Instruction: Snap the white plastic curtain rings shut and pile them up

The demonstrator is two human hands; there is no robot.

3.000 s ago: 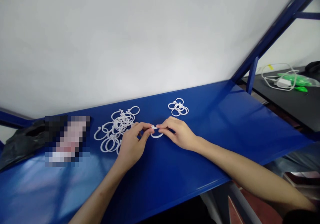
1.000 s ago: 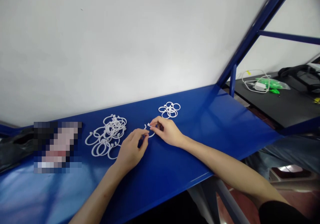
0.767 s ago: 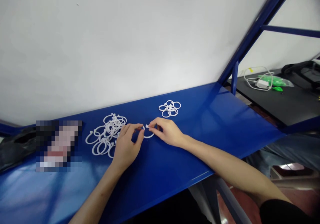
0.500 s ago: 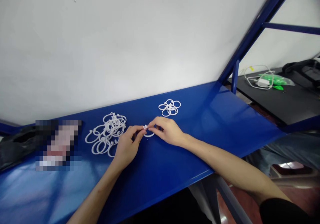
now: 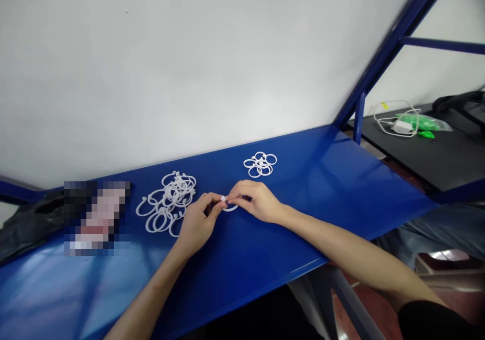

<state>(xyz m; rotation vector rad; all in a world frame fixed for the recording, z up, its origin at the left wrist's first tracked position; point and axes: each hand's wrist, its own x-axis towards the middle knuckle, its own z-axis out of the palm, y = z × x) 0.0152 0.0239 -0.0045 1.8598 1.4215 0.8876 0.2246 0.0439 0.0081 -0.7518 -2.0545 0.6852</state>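
Between my fingertips is a white plastic curtain ring (image 5: 231,209), its small clasp end pinched from both sides and its loop hanging just above or on the blue surface. My left hand (image 5: 197,224) is closed on the clasp from the left, thumb against index finger. From the right, my right hand (image 5: 259,202) pinches the same end. Close beside my left hand lies a tangled heap of similar white rings (image 5: 177,191), partly covered by that hand. Beyond my right hand rests a smaller group of white rings (image 5: 260,165), overlapping one another.
The blue table (image 5: 242,274) runs along a white wall. At its left are a black bag (image 5: 28,224) and a blurred-out flat item (image 5: 100,213). To the right, past a blue metal frame (image 5: 359,97), a black table (image 5: 435,153) bears a white charger cable (image 5: 403,127) and green plastic.
The whole view has shifted slightly, so everything sits a little further right. Both hands keep their pinch on the ring, with the fingers moved only slightly around its clasp.
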